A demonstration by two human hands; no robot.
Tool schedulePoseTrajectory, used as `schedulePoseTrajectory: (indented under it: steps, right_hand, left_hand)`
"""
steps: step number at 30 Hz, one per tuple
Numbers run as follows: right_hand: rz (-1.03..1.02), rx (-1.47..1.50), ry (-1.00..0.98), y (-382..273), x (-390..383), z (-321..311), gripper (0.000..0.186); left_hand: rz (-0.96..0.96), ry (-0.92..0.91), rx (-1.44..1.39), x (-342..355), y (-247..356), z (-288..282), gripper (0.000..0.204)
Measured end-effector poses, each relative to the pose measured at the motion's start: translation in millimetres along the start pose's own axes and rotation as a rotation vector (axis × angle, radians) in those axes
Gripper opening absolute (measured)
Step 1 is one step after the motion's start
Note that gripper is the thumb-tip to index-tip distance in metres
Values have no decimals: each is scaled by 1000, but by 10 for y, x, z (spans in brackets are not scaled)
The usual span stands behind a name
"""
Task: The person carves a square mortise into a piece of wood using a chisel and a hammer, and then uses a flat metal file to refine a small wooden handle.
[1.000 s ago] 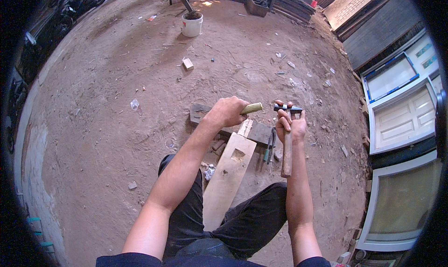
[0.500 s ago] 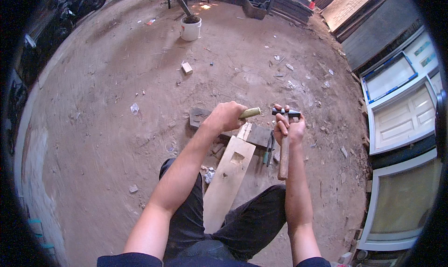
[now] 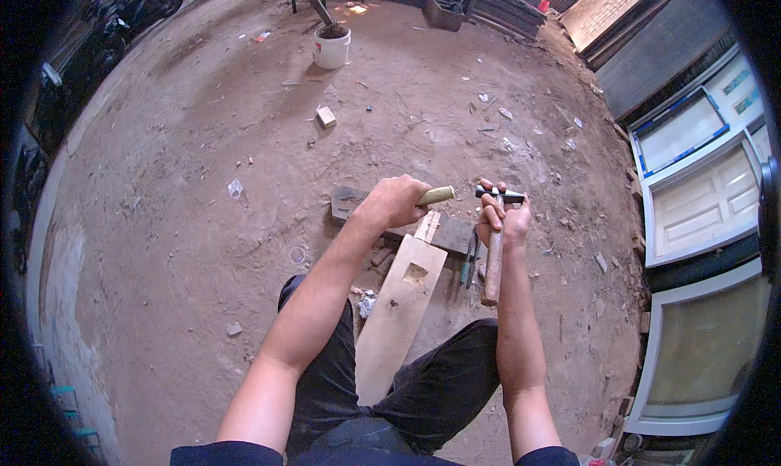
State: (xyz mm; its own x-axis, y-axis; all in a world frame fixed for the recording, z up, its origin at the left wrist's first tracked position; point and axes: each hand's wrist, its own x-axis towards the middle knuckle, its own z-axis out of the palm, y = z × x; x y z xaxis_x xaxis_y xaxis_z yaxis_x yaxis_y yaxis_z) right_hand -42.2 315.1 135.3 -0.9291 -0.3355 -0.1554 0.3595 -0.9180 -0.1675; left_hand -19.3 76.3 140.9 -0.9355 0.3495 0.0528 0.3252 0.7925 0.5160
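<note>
pale mortised plank (image 3: 403, 303); left hand (image 3: 390, 204) fisted round chisel (image 3: 435, 196), right hand (image 3: 504, 222) round hammer (image 3: 495, 246)

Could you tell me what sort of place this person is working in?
It looks like an open carpentry yard with a dirt floor. Panelled doors lean along the right side, and the person sits over a plank with a cut slot, left hand on a chisel, right hand gripping a hammer.

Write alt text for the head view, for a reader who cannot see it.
Seen from above, a seated person's left hand grips a pale wooden tool handle over a light wooden plank with a rectangular mortise hole, while the right hand holds a wooden-handled hammer with a dark metal head. A white bucket stands on the littered dirt floor beyond.
</note>
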Motion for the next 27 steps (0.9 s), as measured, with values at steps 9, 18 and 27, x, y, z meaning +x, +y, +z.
schedulePoseTrajectory:
  steps: [9, 18, 27]
  right_hand:
    - [-101, -51, 52, 70, -42, 182, 50]
    - [-440, -631, -93, 197, -130, 384, 53]
    - [-249, -1139, 125, 207, -57, 189, 54]
  left_hand:
    - [4, -14, 6, -12, 25, -8, 21]
    - [-6, -44, 8, 7, 50, -3, 20]
    - [-9, -52, 16, 28, 28, 54, 23]
